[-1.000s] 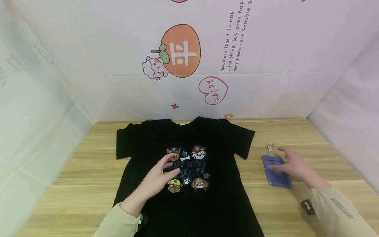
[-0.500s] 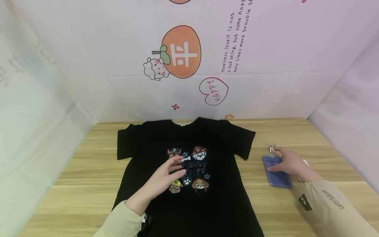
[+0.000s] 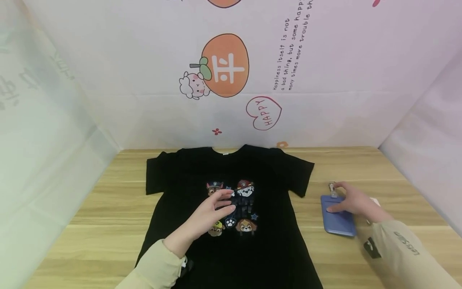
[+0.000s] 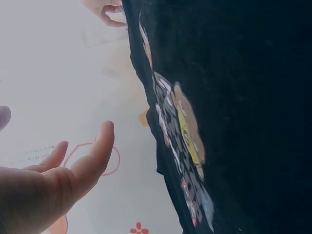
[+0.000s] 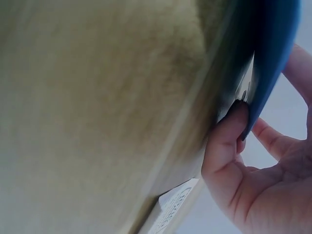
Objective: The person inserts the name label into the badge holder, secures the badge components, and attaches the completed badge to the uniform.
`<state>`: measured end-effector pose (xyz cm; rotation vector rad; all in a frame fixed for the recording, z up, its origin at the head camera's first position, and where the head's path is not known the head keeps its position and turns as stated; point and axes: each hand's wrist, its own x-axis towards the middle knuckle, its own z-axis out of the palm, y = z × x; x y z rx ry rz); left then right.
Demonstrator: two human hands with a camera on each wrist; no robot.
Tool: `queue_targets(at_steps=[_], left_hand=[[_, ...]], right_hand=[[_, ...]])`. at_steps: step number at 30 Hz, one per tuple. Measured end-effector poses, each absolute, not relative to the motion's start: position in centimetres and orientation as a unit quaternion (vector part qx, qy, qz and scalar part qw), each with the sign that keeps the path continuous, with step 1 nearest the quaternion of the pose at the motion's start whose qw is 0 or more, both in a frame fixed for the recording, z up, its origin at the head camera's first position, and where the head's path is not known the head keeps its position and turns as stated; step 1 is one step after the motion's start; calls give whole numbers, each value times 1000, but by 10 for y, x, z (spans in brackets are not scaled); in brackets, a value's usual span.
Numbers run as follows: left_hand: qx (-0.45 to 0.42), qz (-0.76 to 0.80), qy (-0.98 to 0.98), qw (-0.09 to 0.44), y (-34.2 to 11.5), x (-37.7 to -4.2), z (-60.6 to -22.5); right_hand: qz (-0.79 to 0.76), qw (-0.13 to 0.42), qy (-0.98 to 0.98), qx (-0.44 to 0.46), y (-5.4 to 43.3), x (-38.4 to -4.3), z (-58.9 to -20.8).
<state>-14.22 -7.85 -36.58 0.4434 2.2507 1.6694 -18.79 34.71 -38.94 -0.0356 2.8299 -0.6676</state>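
Observation:
A blue badge holder [image 3: 338,224] with a metal clip [image 3: 332,188] lies right of the shirt. My right hand [image 3: 355,202] pinches it near its upper part, the thumb across its front. In the right wrist view, a fingertip [image 5: 233,124] is tucked at the underside of the holder [image 5: 275,53], whose edge stands off the wood. My left hand [image 3: 207,214] hovers with relaxed fingers over a black T-shirt [image 3: 267,253] spread out flat, its print of cartoon dog faces [image 3: 246,225] partly hidden by that hand.
The wooden table [image 3: 101,224] carries everything. A small white item with printing [image 5: 170,207] sits behind my right hand, mostly covered in the head view. White printed cloth [image 3: 159,120] closes off the back and both sides.
My right hand has come down onto the badge holder and taken hold of it; the holder has shifted slightly toward me. My left hand has drifted a little right above the shirt.

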Motion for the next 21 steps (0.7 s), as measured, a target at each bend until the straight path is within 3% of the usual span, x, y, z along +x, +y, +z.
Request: queue_targets(at_steps=[12,21], left_hand=[[155,580,785,154,-70,-143,-362],[160,581,784,149,-68,-142,-362]], right_hand=[[-277,130,952,7,355,-189,-392],[-446,187,875,23,362,-181,-392]])
